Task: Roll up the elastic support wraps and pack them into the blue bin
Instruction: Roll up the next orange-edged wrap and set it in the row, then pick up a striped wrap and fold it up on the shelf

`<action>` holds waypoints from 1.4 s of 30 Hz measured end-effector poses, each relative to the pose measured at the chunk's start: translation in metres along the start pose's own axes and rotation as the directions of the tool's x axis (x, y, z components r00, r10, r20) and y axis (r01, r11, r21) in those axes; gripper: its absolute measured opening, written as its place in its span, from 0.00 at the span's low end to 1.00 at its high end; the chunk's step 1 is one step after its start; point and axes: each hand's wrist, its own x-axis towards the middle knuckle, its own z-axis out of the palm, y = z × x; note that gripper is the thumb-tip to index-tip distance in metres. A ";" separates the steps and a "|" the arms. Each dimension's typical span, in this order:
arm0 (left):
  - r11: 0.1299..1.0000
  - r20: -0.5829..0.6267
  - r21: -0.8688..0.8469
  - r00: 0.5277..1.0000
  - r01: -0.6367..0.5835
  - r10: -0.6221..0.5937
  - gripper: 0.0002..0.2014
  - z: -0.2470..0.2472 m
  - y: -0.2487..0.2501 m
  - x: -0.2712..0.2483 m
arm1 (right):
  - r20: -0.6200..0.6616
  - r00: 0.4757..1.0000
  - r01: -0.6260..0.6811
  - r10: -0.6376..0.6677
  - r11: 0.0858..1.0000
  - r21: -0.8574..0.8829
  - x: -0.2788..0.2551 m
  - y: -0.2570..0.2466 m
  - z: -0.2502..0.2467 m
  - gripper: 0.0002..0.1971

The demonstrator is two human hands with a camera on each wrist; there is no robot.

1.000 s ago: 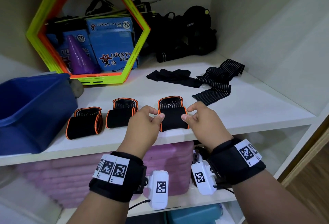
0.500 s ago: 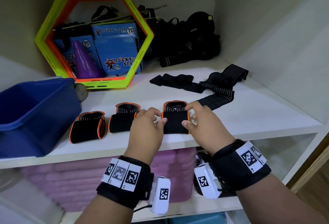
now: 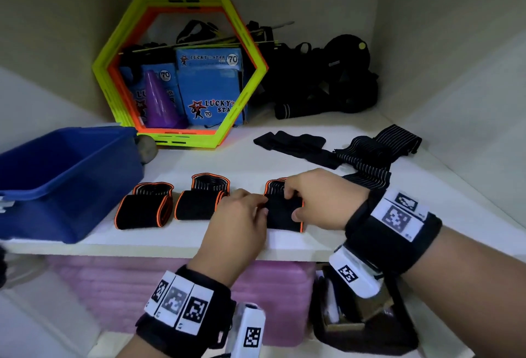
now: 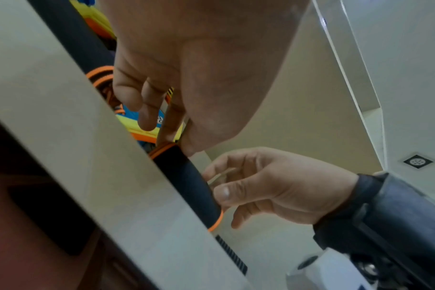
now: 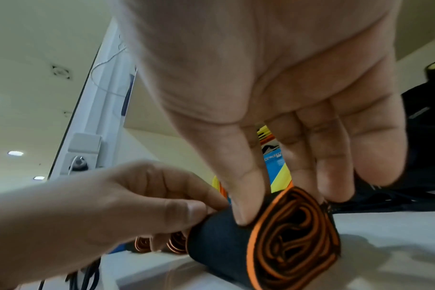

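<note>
White shelving [image 3: 256, 158] fills the cupboard, and both hands work at the front edge of the middle shelf. Left hand [image 3: 242, 215] and right hand [image 3: 321, 198] each pinch an end of a black, orange-edged rolled wrap [image 3: 283, 215], thumbs in front and fingers curled over the top; the right wrist view shows its coiled end [image 5: 293, 239] resting on the shelf. Toward nine o'clock from it lie two more rolled wraps, the nearer [image 3: 199, 201] just beside the left hand, the farther [image 3: 145, 206] close to the blue bin [image 3: 68, 181] at the shelf's left end. Toward one o'clock, unrolled dark wraps [image 3: 367, 158] lie loose. At eleven o'clock, hexagonal frames [image 3: 119, 53] stand against the back wall around blue boxes [image 3: 210, 84] and a purple cone [image 3: 159, 101].
</note>
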 end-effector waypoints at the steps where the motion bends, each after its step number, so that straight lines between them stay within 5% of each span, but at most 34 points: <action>1: 1.000 -0.003 0.013 1.000 0.009 -0.009 0.12 -0.004 0.000 0.001 | 0.024 1.000 0.013 -0.012 1.000 -0.029 0.007 0.001 -0.003 0.17; 9: 0.955 -0.296 0.154 0.934 0.254 -0.201 0.05 -0.082 -0.049 -0.013 | 0.154 0.988 0.047 -0.022 0.986 -0.161 0.086 -0.008 -0.013 0.19; 14: 0.850 -0.254 0.261 0.882 0.457 -0.396 0.12 -0.105 -0.105 -0.035 | 0.166 0.986 0.066 -0.025 0.966 -0.248 0.140 -0.023 -0.017 0.21; 25: 0.920 -0.191 0.247 0.946 0.305 -0.263 0.15 -0.098 -0.145 -0.035 | 0.216 0.975 0.090 -0.053 0.982 -0.165 0.234 -0.084 -0.016 0.22; 42: 0.963 -0.210 0.181 0.964 0.202 -0.163 0.15 -0.086 -0.173 -0.032 | 0.371 0.916 0.229 -0.155 0.959 -0.166 0.277 -0.170 -0.008 0.20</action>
